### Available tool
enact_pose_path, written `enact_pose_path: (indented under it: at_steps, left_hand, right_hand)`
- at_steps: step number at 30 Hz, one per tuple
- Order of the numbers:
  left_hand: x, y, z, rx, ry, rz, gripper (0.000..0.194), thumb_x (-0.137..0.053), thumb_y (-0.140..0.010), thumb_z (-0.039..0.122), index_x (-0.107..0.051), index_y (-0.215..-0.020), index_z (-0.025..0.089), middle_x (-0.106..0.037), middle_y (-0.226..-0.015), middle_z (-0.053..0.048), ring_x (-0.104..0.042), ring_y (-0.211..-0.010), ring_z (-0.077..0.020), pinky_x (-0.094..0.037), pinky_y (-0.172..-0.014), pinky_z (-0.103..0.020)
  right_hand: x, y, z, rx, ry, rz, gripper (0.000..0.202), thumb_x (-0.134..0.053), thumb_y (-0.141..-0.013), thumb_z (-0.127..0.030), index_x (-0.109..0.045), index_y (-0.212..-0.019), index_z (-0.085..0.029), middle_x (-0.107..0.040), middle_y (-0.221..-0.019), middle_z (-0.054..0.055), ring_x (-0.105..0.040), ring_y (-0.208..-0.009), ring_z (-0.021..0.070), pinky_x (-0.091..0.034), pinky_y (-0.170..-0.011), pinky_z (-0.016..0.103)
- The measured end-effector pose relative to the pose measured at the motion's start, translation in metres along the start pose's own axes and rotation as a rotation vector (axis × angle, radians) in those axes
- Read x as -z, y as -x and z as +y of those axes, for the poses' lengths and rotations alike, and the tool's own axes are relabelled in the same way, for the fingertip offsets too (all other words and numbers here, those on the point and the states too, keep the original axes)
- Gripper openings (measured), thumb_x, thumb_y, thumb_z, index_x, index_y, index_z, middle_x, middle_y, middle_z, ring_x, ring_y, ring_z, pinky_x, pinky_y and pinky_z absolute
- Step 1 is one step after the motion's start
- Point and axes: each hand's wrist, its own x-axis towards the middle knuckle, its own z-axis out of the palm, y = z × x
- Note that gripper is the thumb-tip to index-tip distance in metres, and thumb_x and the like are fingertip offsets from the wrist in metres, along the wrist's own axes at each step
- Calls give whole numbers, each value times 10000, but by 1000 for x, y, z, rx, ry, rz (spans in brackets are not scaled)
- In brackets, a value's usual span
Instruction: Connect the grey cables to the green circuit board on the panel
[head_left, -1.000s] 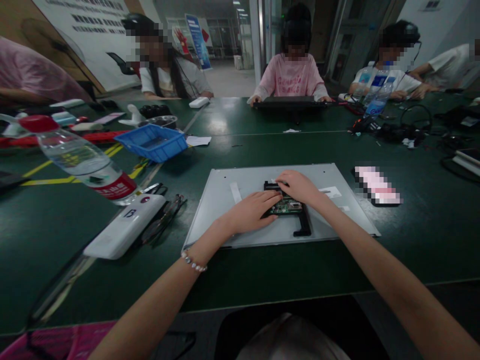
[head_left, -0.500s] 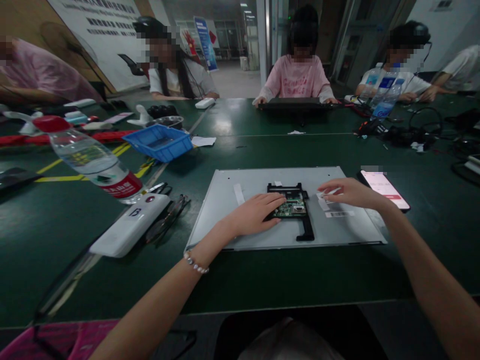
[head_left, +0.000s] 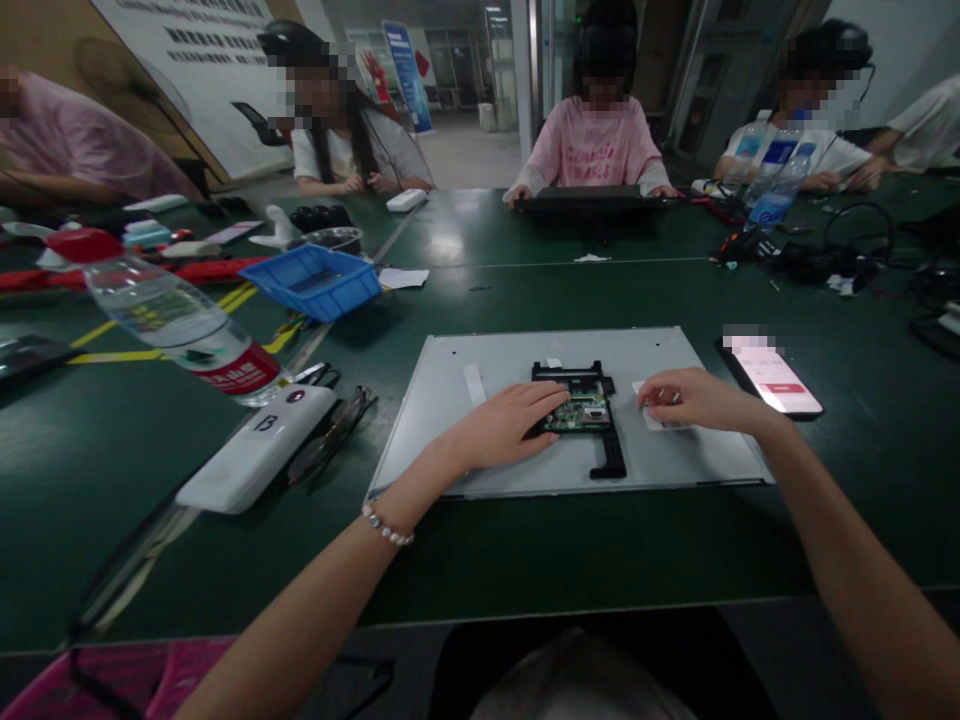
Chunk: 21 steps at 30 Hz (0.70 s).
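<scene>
A flat grey panel lies on the green table. On its middle sits a black bracket with a green circuit board. My left hand rests flat over the board's left part, fingers stretched out. To the right of the bracket, my right hand has its fingers curled together above the panel, over a white label. Something small and pale shows at those fingertips, too small to name. A white strip lies on the panel's left part.
On the left are a white power bank, eyeglasses, a tilted water bottle and a blue basket. A lit phone lies right of the panel. Several people sit across the table, with bottles and cables at the far right.
My right hand has moved slightly down, and its fingers are more curled, over the label. My left hand stays on the board. The view has shifted slightly.
</scene>
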Motion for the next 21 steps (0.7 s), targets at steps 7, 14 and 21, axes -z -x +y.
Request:
enact_pose_path:
  at_steps: [7,14,21]
  left_hand:
    - [0,0,1,5,-7,4,543,-458,-930,364,-318,-1426,191,-366,-1470,-84,-366,-1327,-233,-282,-1117,-405]
    - [-1,-1,0,9,-12,-2,539,-453,-929,362,-318,-1424,194,-363,-1472,-85,-369,-1326,-241,-291,-1108,-423]
    - [-2,0,-1,-12,-6,21,537,-457,-926,351,-328,-1419,180,-378,-1460,-95,-379,-1319,-241,-299,-1109,-419]
  right_hand:
    - [-2,-2,4,-59,-162,92,174,-598,-763,-295,-681,-879,-196,-688,-891,64,-634,-805,190,-488,-757,335]
    - [-10,-6,-2,-135,-560,103,256,-639,-763,-297,-648,-1003,-209,-632,-839,36,-613,-727,138,-517,-718,310]
    - [-20,-11,-14,-213,-567,13,209,-641,-755,-280,-691,-932,-181,-649,-743,42,-571,-620,107,-475,-567,241]
